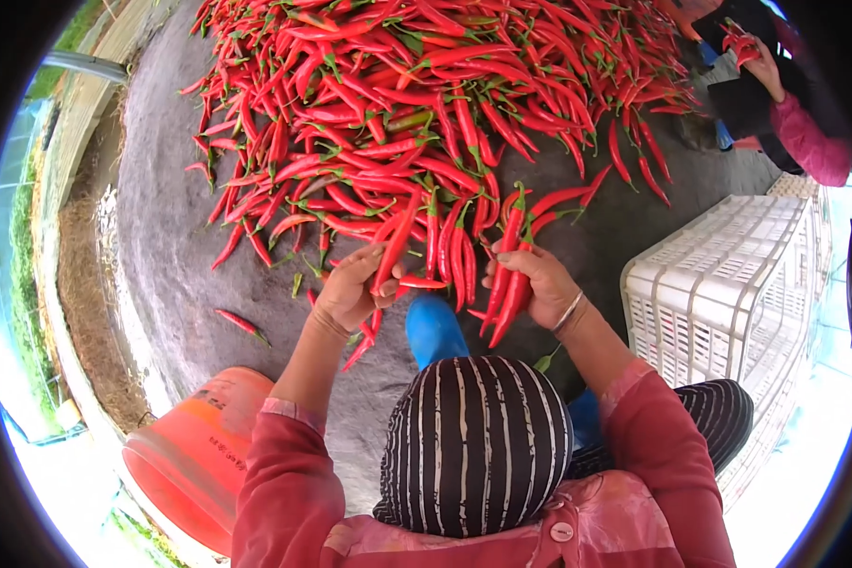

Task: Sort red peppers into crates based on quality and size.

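Note:
A large heap of red chili peppers [397, 106] with green stems lies before me on dark ground cloth. My left hand [355, 284] pinches a long red chili pepper [400, 241] between thumb and fingers, its far end pointing up toward the heap. In my right hand [539, 280] are a couple of red chilies [509, 291], side by side, stems away from me and tips toward me. Several loose chilies [456, 259] lie between the two hands at the heap's near edge. My right fingers are partly hidden behind the peppers they hold.
An orange-red bucket [199, 454] lies tipped at my left. White slatted plastic crates [689, 305] stand at my right. A blue boot [433, 330] and my striped knee [476, 447] are close below my hands. At the upper right another person's hand [763, 67] holds chilies.

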`<action>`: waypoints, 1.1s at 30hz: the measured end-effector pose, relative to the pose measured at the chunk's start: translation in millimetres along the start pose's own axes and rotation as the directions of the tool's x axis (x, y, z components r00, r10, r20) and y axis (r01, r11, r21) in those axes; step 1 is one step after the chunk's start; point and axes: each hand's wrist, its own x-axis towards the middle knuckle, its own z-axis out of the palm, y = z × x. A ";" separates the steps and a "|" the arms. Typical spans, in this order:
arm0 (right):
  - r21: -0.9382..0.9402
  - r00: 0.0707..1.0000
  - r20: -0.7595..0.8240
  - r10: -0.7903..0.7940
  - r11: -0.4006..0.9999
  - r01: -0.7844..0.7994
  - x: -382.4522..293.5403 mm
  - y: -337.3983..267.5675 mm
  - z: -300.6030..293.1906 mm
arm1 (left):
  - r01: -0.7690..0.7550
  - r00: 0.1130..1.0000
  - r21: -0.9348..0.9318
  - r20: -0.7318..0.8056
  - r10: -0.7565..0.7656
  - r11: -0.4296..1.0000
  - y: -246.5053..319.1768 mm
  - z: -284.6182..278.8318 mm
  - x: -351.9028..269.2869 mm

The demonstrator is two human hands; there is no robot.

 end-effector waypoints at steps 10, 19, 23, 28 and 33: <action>0.073 0.998 -0.019 0.056 0.996 -0.055 -1.5 4.1 -6.4 | 0.076 0.974 0.434 0.160 -0.159 0.898 -50.9 58.6 20.0; 0.081 0.990 -0.107 -0.087 0.992 0.096 7.5 -10.2 -14.1 | 0.104 0.796 0.995 -0.080 0.600 -0.005 1.7 -27.8 30.4; 0.157 0.992 -0.091 -0.087 0.982 0.100 7.5 -14.3 -13.1 | 0.275 0.729 0.649 0.340 0.594 -0.709 23.2 -63.8 36.5; 0.067 0.992 -0.096 -0.081 0.994 0.088 1.4 -10.9 -10.4 | 0.084 0.819 0.742 0.329 0.470 -0.666 44.3 -69.9 38.2; 0.110 0.992 -0.097 -0.086 0.989 0.097 0.7 -10.0 -16.8 | 0.015 0.729 0.949 0.205 0.653 -0.314 56.7 -47.0 43.6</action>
